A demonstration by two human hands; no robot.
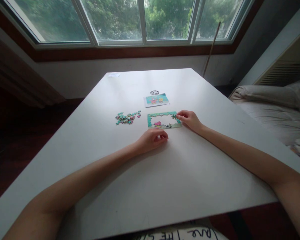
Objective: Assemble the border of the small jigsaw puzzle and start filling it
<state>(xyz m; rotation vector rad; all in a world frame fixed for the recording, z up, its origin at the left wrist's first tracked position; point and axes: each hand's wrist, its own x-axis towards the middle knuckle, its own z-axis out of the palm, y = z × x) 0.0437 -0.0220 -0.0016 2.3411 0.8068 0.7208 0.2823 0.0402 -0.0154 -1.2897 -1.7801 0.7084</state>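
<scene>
A jigsaw puzzle (150,115) lies on the white table, its green border joined into a frame around a white middle. Pink and yellow pieces fill part of its lower edge. At its upper right side, my right hand (190,120) pinches a dark green puzzle piece (174,116) against the inner edge. My left hand (152,139) rests just below the front edge, fingers curled in towards the thumb, with no object visible in them. To the left is a loose pile of puzzle pieces (126,118). Behind the puzzle lies a picture card (157,100) with a blue-green cartoon scene.
A small dark oval marking or object (154,92) is beyond the card on the white table (150,186). A clear or white scrap (114,75) lies at the far left corner. Past the table are a window, a leaning stick (211,50) and a light-coloured bed or couch (265,106).
</scene>
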